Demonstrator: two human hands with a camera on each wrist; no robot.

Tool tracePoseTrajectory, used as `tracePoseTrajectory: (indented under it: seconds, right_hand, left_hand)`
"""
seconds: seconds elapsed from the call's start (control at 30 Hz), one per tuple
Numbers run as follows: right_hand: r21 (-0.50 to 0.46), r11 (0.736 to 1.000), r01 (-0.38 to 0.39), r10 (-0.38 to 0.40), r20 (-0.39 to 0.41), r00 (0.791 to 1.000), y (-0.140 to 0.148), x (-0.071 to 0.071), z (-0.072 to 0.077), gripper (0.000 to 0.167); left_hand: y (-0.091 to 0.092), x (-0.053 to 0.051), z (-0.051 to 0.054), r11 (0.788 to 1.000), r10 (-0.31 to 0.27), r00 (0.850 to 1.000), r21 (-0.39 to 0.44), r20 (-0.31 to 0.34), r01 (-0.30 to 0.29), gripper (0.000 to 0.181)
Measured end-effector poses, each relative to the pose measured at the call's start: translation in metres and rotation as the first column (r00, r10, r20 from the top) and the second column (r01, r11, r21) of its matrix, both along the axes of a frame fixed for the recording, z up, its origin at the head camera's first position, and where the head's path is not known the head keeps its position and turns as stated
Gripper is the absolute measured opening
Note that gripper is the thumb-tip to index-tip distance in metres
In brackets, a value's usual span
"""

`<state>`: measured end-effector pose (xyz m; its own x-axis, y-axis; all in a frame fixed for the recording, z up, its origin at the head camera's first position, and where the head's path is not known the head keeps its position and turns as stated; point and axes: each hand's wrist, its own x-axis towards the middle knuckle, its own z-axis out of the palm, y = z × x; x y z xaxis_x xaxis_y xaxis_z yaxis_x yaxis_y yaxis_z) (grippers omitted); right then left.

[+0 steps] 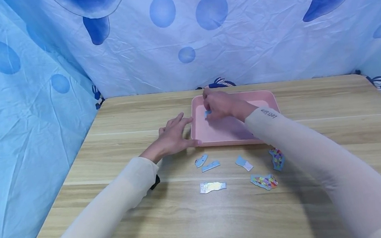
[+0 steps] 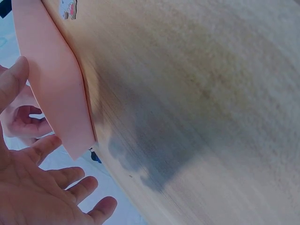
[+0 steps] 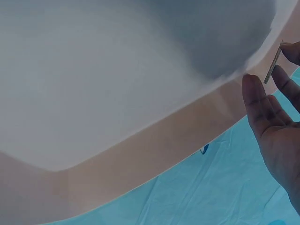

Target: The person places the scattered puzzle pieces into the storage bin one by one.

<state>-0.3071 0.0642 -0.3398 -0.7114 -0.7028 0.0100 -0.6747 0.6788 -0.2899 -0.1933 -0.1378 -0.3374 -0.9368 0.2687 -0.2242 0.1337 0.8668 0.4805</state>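
A pink tray sits toward the back of the wooden table. My right hand is over its far left part and pinches a small light-blue puzzle piece. In the right wrist view that piece is seen edge-on between thumb and fingertip, above the tray's wall. At the tray's left side, my left hand spreads its fingers, with thumb and index finger touching the rim. Several puzzle pieces lie in front of the tray, among them a pale one and a multicoloured one.
Other loose pieces include a narrow blue one, a blue and lilac one and a colourful one beneath the right forearm. A blue patterned curtain hangs behind the table and along its sides.
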Motion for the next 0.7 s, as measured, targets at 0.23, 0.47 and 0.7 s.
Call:
tracePoseTrajectory:
  seconds: [0.23,0.47,0.7]
  right_hand:
    - [0.040,0.999,-0.002,0.001,0.017,1.000,-0.002,0.000,-0.002,0.018]
    - [0.055,0.998,-0.015,0.014,0.013,1.000,-0.001,-0.002,-0.004,0.016]
    - [-0.013,0.995,-0.101,0.101,0.014,0.995,0.000,-0.006,-0.011,0.011]
  left_hand:
    - [0.000,0.001,0.000,1.000,-0.004,1.000,0.008,-0.001,0.004,0.087]
    - [0.000,0.000,-0.001,1.000,-0.008,1.000,0.006,-0.007,0.008,0.087]
    - [-0.001,0.000,-0.002,1.000,-0.018,1.000,0.011,-0.016,0.018,0.086]
